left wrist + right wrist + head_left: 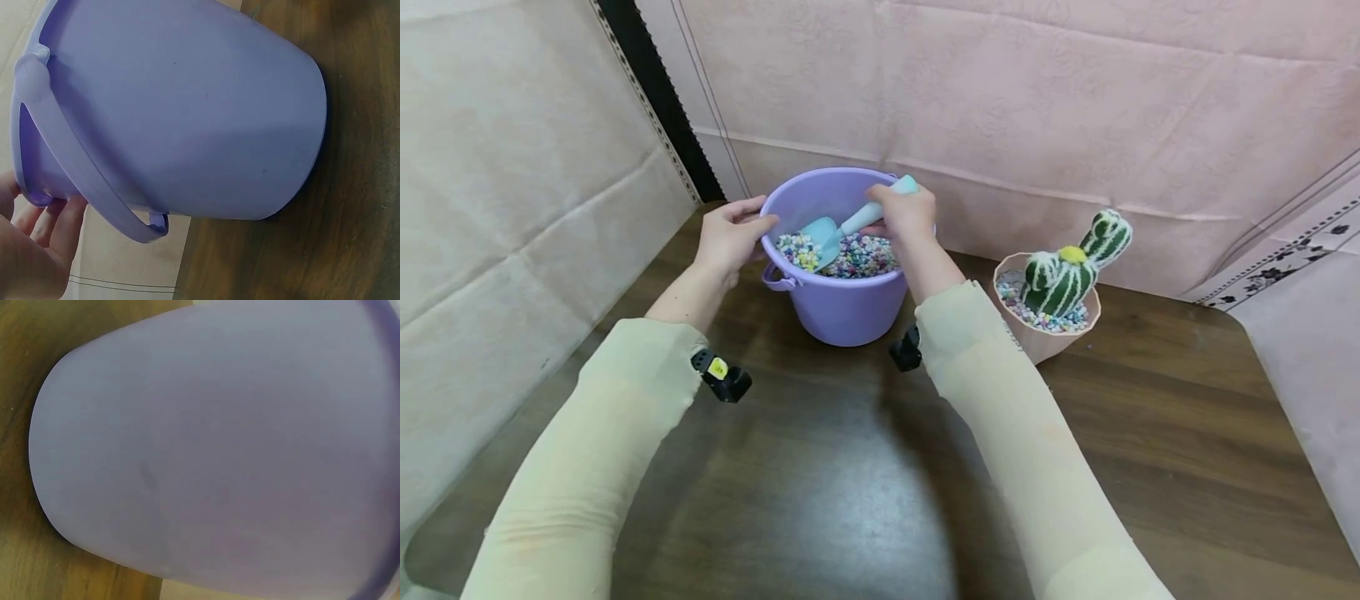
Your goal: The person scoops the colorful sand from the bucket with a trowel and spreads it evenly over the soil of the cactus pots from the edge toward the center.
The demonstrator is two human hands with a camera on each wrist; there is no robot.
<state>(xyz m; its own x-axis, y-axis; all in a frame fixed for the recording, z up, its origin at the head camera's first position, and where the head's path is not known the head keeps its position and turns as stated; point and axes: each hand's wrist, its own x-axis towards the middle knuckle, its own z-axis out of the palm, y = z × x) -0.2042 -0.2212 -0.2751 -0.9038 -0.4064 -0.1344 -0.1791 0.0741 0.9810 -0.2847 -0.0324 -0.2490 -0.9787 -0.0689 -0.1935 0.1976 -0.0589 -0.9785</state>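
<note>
A purple bucket [850,312] stands on the table against the back cloth, with small multicoloured pebbles [872,257] inside. My left hand [730,237] grips its left rim, thumb over the edge and fingers outside. The left wrist view shows that hand [31,256] at the rim beside the bucket's hanging handle [81,162]. My right hand [912,218] holds a light blue toy shovel [861,218] by its handle, over the right part of the bucket. The shovel's blade slants down to the left, its tip at the pebbles. Only the bucket's outer wall [206,444] fills the right wrist view.
Right of the bucket, close to my right forearm, is a pale pink pot [1043,340] of pebbles holding a green knitted cactus [1060,279] with a yellow flower. Pale cloth [1000,108] hangs behind and at both sides of the dark wooden table [820,467].
</note>
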